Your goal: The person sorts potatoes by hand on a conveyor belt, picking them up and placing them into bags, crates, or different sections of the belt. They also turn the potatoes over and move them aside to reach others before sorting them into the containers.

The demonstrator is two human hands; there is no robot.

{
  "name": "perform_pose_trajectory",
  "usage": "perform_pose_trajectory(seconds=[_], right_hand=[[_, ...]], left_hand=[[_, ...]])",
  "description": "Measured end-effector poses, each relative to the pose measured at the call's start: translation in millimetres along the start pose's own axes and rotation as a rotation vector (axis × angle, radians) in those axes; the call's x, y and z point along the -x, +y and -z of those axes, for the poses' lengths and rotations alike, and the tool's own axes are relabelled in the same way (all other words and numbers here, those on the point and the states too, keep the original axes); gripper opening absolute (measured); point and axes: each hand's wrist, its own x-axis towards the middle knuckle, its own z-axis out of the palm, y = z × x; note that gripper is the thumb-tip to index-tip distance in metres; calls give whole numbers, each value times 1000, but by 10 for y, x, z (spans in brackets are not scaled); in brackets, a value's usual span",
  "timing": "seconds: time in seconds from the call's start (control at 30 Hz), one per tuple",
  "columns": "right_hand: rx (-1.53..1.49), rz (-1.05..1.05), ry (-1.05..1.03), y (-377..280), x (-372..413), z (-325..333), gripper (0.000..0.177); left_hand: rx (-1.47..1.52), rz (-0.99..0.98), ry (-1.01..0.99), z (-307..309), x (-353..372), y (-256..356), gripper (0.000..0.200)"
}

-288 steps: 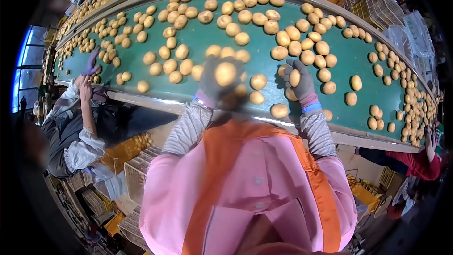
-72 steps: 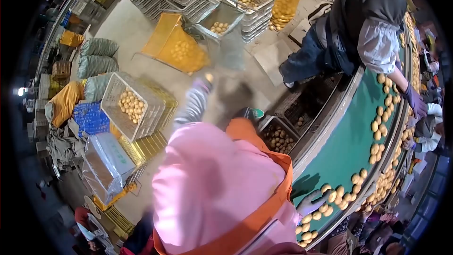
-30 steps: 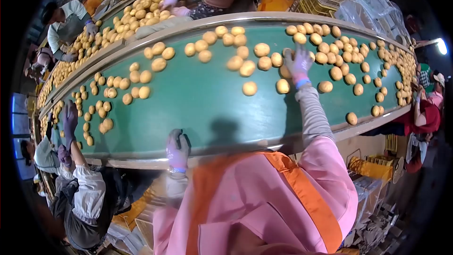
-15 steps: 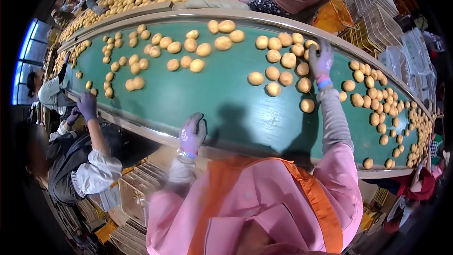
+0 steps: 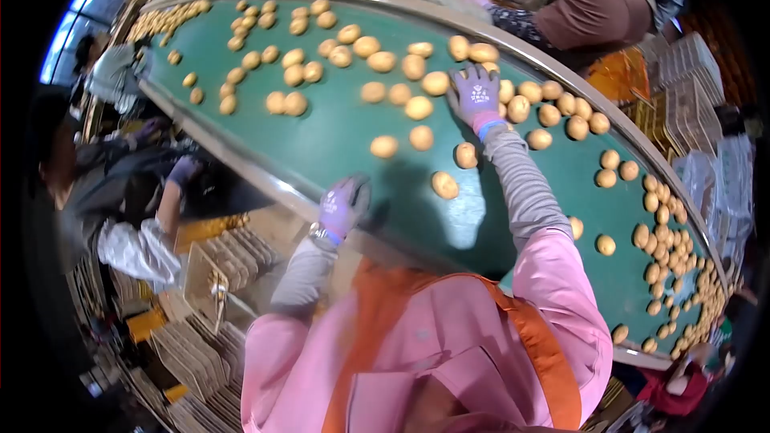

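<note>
My right hand [image 5: 476, 98], in a grey-purple glove, reaches across the green conveyor belt [image 5: 321, 148]. Its fingers are spread and point toward the far rail, touching or close beside potatoes such as this one [image 5: 435, 83]. Whatever lies under the palm is hidden. Close to the belt's near edge, my left hand [image 5: 343, 207] wears the same kind of glove. Its fingers are apart and slightly bent, with nothing visible in them. Loose potatoes lie around the right hand, and a single potato [image 5: 445, 185] sits between the two hands.
More potatoes [image 5: 674, 252] crowd the belt's right end. A metal rail [image 5: 545, 60] borders the far side. Across it, a person in a brown top [image 5: 597, 12] handles potatoes. Another person's gloved hand [image 5: 184, 170] is at left, near plastic crates [image 5: 228, 261].
My right hand has moved left across the belt, and several potatoes now lie along the far rail to its right. The view has turned. My left hand stays near the belt edge.
</note>
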Motion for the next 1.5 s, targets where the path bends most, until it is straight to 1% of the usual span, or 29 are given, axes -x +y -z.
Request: perform_pose_trajectory(seconds=[0.03,0.1,0.17,0.2,0.3,0.37,0.43,0.5,0.57,0.6,0.63,0.67,0.7,0.83,0.9,0.93,0.97,1.0,1.03,1.07,1.1,1.13,1.17,1.23,1.3,1.33,1.37,1.43,1.5], right_hand=[[48,-40,-178,-168,-129,131,36],[15,-54,-288,-265,-241,74,35],[-85,-176,-551,-342,-291,280,39],[-98,-132,-715,-327,-333,384,46],[-114,27,-918,-139,-755,488,58],[-885,-467,-514,250,-1186,246,63],[-1413,-533,264,-277,-1433,664,63],[-1043,-379,422,-302,-1597,263,61],[-701,-323,289,-658,-1311,26,56],[-344,-141,234,-654,-1071,-416,58],[-215,-172,-124,-870,-772,-501,61],[124,-92,22,-1204,-453,-514,57],[191,-44,43,-1348,-327,-457,53],[-182,94,-265,-1970,157,24,41],[-315,238,-275,-2110,131,103,34],[-301,230,-276,-2189,-29,241,34],[-502,-104,-400,-2297,-264,448,32],[-698,-447,-509,-2382,-466,523,29],[-691,-459,-507,-2419,-618,451,29],[-667,-392,-206,-2435,-790,346,29],[-632,-316,93,-2443,-969,230,29],[-569,-306,131,-2432,-1160,78,31],[-501,-294,173,-2417,-1342,-84,33],[-308,-411,-135,-2411,-1643,-353,44],[-94,-262,-277,-2433,-1692,-687,54],[-42,-336,-318,-2502,-1744,-779,54],[-34,-338,-324,-2461,-1760,-799,54],[-263,-453,-334,-2427,-1831,-734,53],[-493,-579,-191,-2479,-1811,-527,53]], left_hand=[[-14,34,14,17,1,-86,22],[-66,-45,-8,12,-15,-323,23],[-44,-25,-14,87,-69,-418,24],[-12,-23,-34,113,-98,-448,24],[99,1,-125,339,-205,-400,27],[77,-43,-98,299,-227,-636,27],[54,-84,-73,329,-210,-731,28],[64,-53,-128,494,-278,-732,27],[69,-60,-105,536,-274,-819,27],[78,-63,-78,549,-272,-876,28],[82,-68,-84,552,-280,-930,28],[107,-98,-45,546,-303,-987,28],[132,-131,-7,559,-343,-1048,28],[351,-235,-8,837,-466,-1142,28],[494,-230,-27,926,-582,-1294,26],[533,-161,-21,1020,-621,-1353,27],[545,-171,-27,1088,-702,-1498,27],[583,-11,-150,1163,-832,-1688,28],[615,152,-277,1243,-971,-1841,30],[621,149,-290,1293,-1134,-1977,30],[461,-39,-68,1375,-1343,-2064,32],[297,-224,158,1439,-1480,-2167,35],[308,-234,155,1461,-1555,-2310,35],[138,-228,135,1356,-1797,-2569,37],[117,-312,83,1230,-1773,-2704,40],[48,-278,-3,1212,-1667,-2690,47],[-28,-241,-89,1213,-1590,-2698,54],[-63,-210,-145,1216,-1588,-2752,63],[867,318,-506,1276,-1657,-2836,67]])
